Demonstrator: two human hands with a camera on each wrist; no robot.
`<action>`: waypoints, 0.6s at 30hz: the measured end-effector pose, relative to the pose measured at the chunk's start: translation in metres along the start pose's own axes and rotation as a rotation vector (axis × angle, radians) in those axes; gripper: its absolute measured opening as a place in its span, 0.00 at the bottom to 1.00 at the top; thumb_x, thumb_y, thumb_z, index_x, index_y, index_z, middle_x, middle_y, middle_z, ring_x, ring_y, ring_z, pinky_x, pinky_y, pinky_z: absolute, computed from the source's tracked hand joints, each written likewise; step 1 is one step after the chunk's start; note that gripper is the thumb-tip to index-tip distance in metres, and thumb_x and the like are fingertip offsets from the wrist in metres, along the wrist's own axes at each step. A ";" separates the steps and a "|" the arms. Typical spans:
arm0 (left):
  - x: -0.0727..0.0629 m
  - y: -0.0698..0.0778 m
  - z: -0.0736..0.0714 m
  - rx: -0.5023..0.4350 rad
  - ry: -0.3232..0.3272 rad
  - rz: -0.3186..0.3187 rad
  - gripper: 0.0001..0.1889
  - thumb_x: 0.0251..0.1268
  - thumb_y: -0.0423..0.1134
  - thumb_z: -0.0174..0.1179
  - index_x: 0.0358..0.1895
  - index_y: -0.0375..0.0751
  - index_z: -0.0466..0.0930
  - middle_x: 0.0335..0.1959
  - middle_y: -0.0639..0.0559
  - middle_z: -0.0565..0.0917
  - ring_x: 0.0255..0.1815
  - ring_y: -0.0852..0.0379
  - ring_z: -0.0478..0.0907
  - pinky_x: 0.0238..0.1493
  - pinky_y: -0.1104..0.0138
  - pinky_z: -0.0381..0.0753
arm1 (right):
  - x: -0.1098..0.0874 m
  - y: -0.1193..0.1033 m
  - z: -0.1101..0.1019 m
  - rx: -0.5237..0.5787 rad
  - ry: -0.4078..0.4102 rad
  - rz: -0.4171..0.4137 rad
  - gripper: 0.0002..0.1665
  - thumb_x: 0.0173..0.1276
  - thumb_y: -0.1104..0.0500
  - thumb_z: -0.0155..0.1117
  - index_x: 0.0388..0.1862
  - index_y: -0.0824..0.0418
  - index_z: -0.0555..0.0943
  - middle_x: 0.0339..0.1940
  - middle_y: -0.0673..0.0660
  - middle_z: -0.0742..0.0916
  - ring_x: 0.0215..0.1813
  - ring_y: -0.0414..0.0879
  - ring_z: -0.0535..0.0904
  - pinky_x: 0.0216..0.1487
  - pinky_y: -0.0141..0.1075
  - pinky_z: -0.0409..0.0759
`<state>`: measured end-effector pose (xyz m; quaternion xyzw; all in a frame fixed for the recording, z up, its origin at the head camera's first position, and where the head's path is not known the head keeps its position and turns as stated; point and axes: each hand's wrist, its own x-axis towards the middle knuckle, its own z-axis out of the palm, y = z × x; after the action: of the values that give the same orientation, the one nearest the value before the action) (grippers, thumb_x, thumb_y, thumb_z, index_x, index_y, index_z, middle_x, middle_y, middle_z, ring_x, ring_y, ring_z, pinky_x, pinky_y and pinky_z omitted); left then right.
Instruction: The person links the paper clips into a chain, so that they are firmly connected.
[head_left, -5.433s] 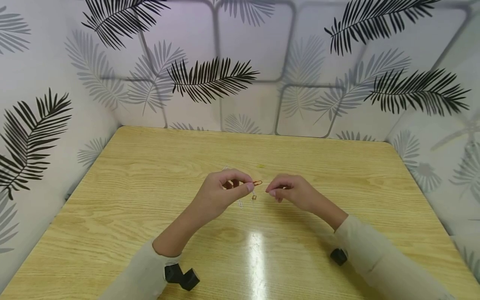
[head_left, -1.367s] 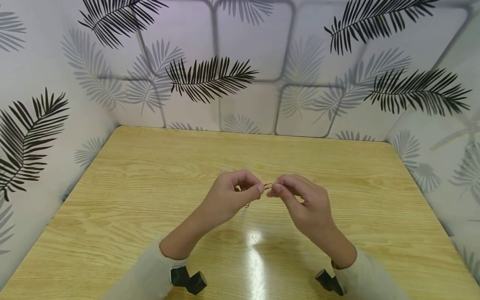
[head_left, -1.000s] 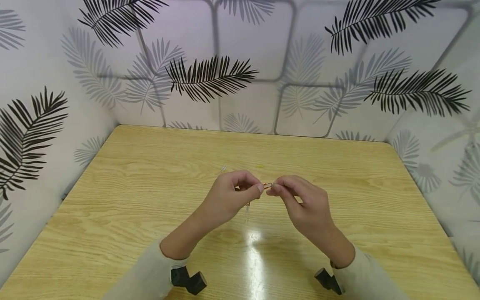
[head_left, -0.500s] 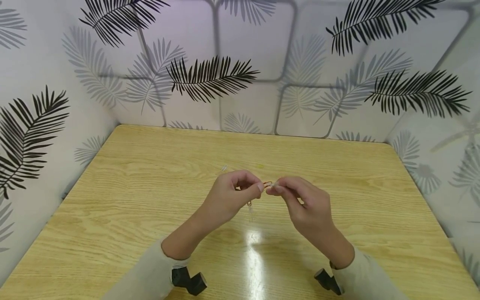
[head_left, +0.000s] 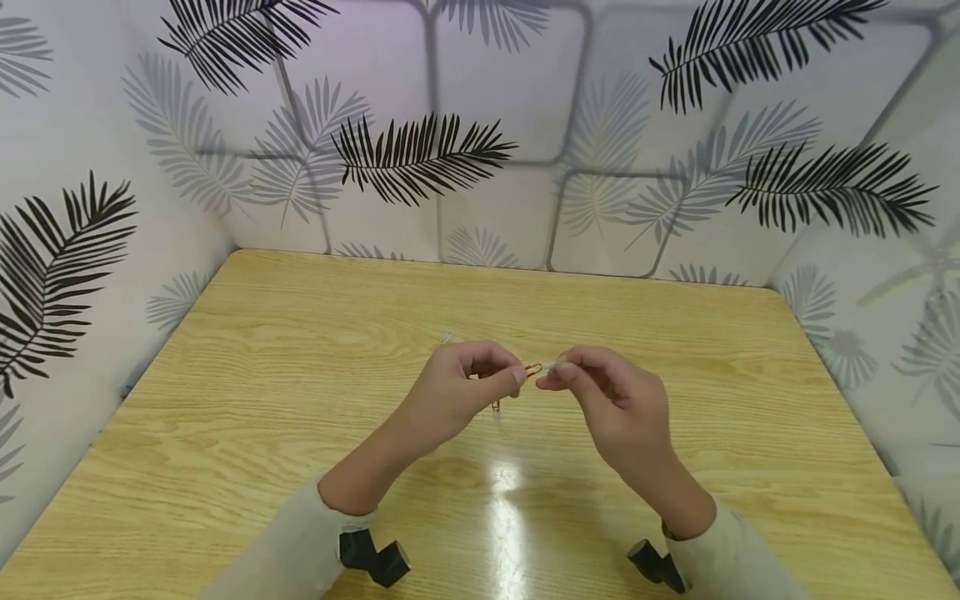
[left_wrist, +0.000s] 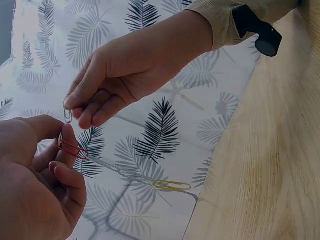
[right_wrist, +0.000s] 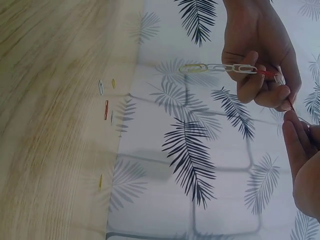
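Note:
In the head view my left hand [head_left: 461,387] pinches an orange-red paper clip [head_left: 533,369] between thumb and fingers. A chain of linked clips hangs below this hand; the left wrist view shows pale clips [left_wrist: 112,166] and a yellow clip [left_wrist: 170,185] in it. To the right, my right hand [head_left: 618,404] pinches a white paper clip [head_left: 552,365] by its far end. The white clip's near end meets the orange-red clip's tip; whether they are linked I cannot tell. In the right wrist view the chain's yellow clip [right_wrist: 194,68] extends left of the left hand.
Loose paper clips lie on the wooden table [head_left: 300,333]: in the right wrist view a red one [right_wrist: 106,110], a white one [right_wrist: 101,87] and a yellow one [right_wrist: 100,181] among several. A leaf-patterned wall [head_left: 495,200] borders the table's back.
Earliest, the right hand was apart from the orange-red clip; it then came in with a white clip. Over the last half second it shifted slightly right, showing more of that clip.

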<state>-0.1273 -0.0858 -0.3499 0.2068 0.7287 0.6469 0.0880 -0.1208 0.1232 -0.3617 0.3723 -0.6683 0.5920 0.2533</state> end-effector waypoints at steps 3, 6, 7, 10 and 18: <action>0.001 -0.001 -0.001 0.007 -0.012 -0.008 0.08 0.70 0.41 0.61 0.42 0.41 0.85 0.32 0.52 0.82 0.30 0.57 0.71 0.31 0.69 0.69 | -0.001 -0.003 -0.002 0.073 0.007 0.102 0.03 0.68 0.76 0.61 0.40 0.78 0.79 0.33 0.58 0.89 0.38 0.41 0.89 0.43 0.36 0.86; 0.002 -0.003 -0.004 0.044 -0.027 -0.023 0.08 0.71 0.44 0.61 0.43 0.45 0.86 0.34 0.53 0.83 0.29 0.57 0.70 0.27 0.69 0.67 | -0.001 -0.007 -0.003 0.077 0.008 0.201 0.03 0.70 0.75 0.60 0.40 0.77 0.79 0.35 0.52 0.89 0.37 0.41 0.89 0.44 0.37 0.86; 0.002 -0.004 -0.005 0.057 -0.031 -0.027 0.08 0.71 0.44 0.61 0.43 0.47 0.86 0.34 0.53 0.83 0.28 0.56 0.69 0.26 0.69 0.67 | -0.001 -0.009 -0.004 0.069 0.005 0.228 0.03 0.70 0.75 0.60 0.41 0.76 0.79 0.35 0.51 0.89 0.37 0.41 0.89 0.44 0.37 0.86; 0.002 -0.004 -0.009 0.111 -0.031 -0.016 0.07 0.71 0.47 0.61 0.45 0.52 0.86 0.39 0.55 0.84 0.32 0.55 0.71 0.27 0.68 0.70 | 0.000 -0.013 -0.003 0.080 -0.003 0.279 0.04 0.71 0.75 0.59 0.42 0.74 0.80 0.35 0.52 0.89 0.37 0.42 0.89 0.45 0.37 0.86; 0.000 0.000 -0.007 0.150 0.030 0.068 0.06 0.69 0.45 0.65 0.46 0.56 0.87 0.45 0.60 0.84 0.46 0.54 0.74 0.41 0.61 0.77 | 0.000 -0.019 -0.002 0.111 -0.008 0.336 0.05 0.71 0.75 0.58 0.43 0.73 0.81 0.35 0.53 0.89 0.36 0.44 0.89 0.42 0.38 0.87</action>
<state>-0.1303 -0.0916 -0.3486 0.2276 0.7689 0.5962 0.0392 -0.1061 0.1249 -0.3501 0.2711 -0.6883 0.6607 0.1273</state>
